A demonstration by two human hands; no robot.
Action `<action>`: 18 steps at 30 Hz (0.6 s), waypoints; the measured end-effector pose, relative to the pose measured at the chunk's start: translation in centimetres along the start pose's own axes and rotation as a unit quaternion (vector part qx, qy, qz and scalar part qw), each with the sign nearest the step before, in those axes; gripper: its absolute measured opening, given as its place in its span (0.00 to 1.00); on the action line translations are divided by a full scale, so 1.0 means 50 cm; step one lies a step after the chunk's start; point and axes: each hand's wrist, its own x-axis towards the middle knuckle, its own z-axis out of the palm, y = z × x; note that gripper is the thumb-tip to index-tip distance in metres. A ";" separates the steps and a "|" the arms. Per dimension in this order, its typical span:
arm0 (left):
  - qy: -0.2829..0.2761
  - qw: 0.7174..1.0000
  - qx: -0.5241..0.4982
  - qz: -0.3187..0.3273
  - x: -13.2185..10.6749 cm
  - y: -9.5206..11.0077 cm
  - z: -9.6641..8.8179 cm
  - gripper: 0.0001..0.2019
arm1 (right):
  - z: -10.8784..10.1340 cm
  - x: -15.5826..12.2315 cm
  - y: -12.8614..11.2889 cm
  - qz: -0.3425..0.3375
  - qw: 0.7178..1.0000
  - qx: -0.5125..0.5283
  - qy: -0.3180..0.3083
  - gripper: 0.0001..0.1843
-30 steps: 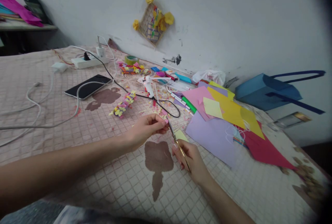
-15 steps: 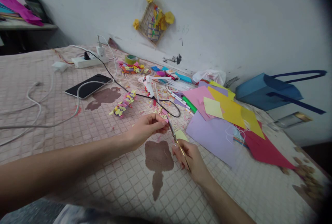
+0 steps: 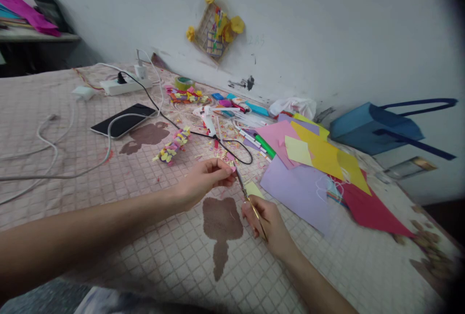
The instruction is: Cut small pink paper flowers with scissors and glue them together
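A small piece of pink paper (image 3: 233, 169) is pinched between the thumb and fingers of my left hand (image 3: 209, 178). My right hand (image 3: 268, 222) grips a pair of scissors (image 3: 242, 185) with gold-coloured handles. The dark blades point up and away, their tips right beside the pink paper; whether they touch it I cannot tell. A pale yellow paper piece (image 3: 254, 189) lies on the cloth just past the right hand. Beyond my left hand rests a strip of small yellow, pink and purple paper flowers (image 3: 173, 145).
A white glue gun (image 3: 208, 121) with a black cord stands among paper scraps. Coloured paper sheets (image 3: 294, 190) and a green marker (image 3: 265, 146) lie to the right. At left are a dark tablet (image 3: 123, 120), white cables and a power strip (image 3: 125, 85). A blue bag (image 3: 374, 130) sits by the wall.
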 end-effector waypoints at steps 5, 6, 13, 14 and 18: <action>0.002 1.000 -0.013 -0.003 0.000 0.003 0.001 0.07 | -0.001 0.001 0.004 -0.003 1.000 -0.004 -0.001 0.21; 0.003 1.000 -0.013 -0.003 0.000 0.003 0.000 0.07 | -0.001 0.000 0.005 -0.004 1.000 -0.004 -0.001 0.21; 0.001 1.000 0.002 0.008 0.006 0.004 -0.011 0.07 | -0.002 0.004 0.009 0.006 1.000 0.010 0.009 0.20; 0.000 1.000 0.007 0.007 0.007 0.005 -0.012 0.07 | -0.002 0.005 0.008 0.010 1.000 0.024 0.010 0.20; -0.023 0.998 0.059 -0.026 0.005 0.004 -0.013 0.08 | -0.005 0.011 0.002 0.046 0.994 0.099 0.024 0.21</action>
